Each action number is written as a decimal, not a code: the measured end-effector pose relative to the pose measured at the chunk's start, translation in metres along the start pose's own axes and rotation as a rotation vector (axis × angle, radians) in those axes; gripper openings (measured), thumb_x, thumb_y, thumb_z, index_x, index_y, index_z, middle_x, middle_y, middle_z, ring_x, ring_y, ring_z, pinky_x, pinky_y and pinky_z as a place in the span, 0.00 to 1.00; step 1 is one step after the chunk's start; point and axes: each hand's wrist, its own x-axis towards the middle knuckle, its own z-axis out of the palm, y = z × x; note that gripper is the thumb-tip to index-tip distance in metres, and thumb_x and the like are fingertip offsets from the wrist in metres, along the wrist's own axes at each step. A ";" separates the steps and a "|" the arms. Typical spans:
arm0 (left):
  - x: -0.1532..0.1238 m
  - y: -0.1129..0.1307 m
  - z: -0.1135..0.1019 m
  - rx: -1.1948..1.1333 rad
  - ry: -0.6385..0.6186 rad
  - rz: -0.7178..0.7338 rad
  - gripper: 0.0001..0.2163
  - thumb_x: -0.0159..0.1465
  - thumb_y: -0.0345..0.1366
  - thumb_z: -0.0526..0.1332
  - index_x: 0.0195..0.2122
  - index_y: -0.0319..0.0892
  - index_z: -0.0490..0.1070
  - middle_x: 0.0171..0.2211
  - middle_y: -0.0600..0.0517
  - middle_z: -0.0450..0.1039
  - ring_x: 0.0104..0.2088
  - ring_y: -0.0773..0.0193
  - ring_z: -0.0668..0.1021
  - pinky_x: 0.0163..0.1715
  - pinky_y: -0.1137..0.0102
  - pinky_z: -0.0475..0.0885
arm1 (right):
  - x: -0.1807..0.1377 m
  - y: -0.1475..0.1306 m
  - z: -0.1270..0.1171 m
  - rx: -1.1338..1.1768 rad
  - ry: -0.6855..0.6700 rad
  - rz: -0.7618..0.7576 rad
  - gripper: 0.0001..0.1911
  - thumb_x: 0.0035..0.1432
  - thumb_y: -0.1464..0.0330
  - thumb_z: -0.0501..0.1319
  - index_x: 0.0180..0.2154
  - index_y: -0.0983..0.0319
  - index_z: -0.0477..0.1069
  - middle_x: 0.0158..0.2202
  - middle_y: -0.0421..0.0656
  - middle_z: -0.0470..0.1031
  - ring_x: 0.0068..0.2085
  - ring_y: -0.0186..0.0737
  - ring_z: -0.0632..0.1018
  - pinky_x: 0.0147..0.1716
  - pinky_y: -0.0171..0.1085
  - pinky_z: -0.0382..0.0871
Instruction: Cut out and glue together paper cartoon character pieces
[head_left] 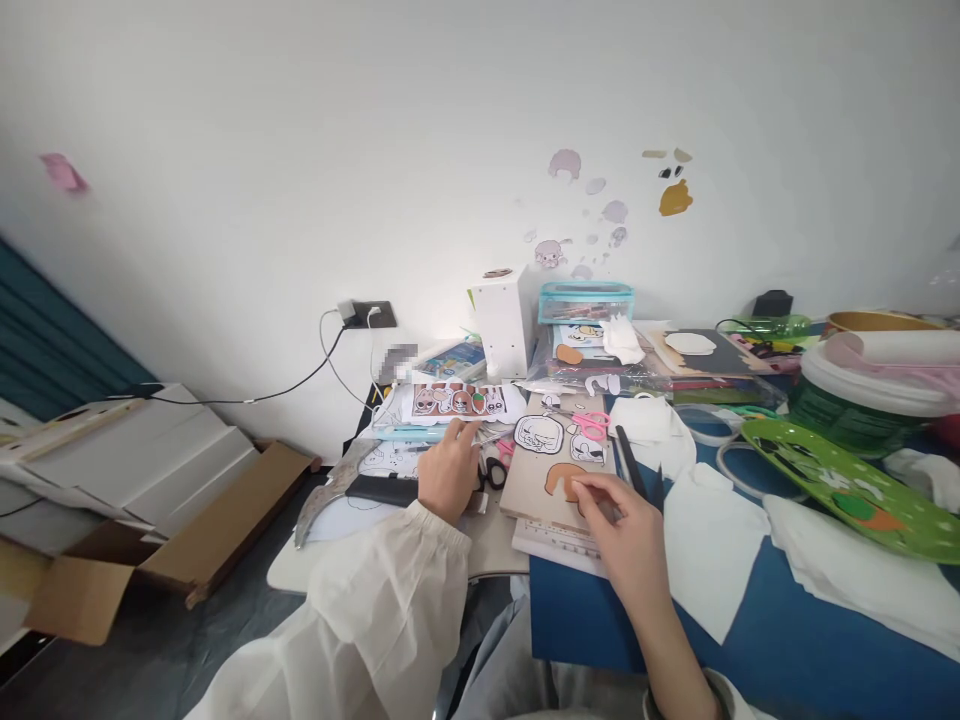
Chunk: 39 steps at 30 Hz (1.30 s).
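My right hand pinches the right edge of an orange paper cutout with thumb and forefinger. The cutout lies over a beige board. White cartoon cutouts and pink-handled scissors rest farther up the board. My left hand reaches forward, palm down, its fingers stretched toward a printed strip of cartoon figures; its fingertips are partly hidden. A light blue pen lies left of those fingers. Black-handled scissors are just right of the left hand.
A clear ruler sticks out below the board. White tissues, a green cartoon tray and a green-and-white tub crowd the right side. Behind stand a white box and a turquoise-edged pouch. An open cardboard box is at left.
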 end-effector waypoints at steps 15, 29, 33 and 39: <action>-0.018 0.016 0.005 -0.159 0.043 0.374 0.17 0.66 0.46 0.53 0.49 0.45 0.72 0.60 0.43 0.63 0.60 0.46 0.64 0.60 0.45 0.49 | 0.001 0.003 0.001 0.010 0.011 -0.056 0.09 0.59 0.63 0.57 0.32 0.59 0.74 0.32 0.44 0.80 0.30 0.41 0.79 0.30 0.38 0.74; -0.023 -0.001 0.017 -0.225 0.071 0.001 0.11 0.67 0.40 0.56 0.37 0.37 0.70 0.31 0.52 0.72 0.29 0.68 0.75 0.31 0.69 0.73 | -0.001 0.009 0.003 0.012 -0.036 -0.015 0.11 0.62 0.62 0.58 0.38 0.63 0.71 0.37 0.41 0.75 0.35 0.35 0.77 0.35 0.39 0.74; -0.023 0.003 0.010 -0.340 0.073 0.258 0.09 0.67 0.37 0.55 0.39 0.38 0.71 0.36 0.49 0.73 0.37 0.63 0.76 0.38 0.65 0.72 | -0.001 0.010 0.003 -0.003 -0.005 -0.024 0.11 0.62 0.62 0.59 0.39 0.63 0.72 0.39 0.42 0.75 0.39 0.38 0.77 0.38 0.42 0.74; -0.030 0.008 0.008 -0.456 0.040 0.592 0.14 0.66 0.37 0.52 0.47 0.44 0.73 0.48 0.45 0.73 0.47 0.55 0.74 0.44 0.60 0.67 | 0.000 0.014 0.000 -0.083 0.060 -0.082 0.12 0.62 0.62 0.58 0.43 0.63 0.71 0.42 0.43 0.75 0.41 0.39 0.77 0.42 0.45 0.73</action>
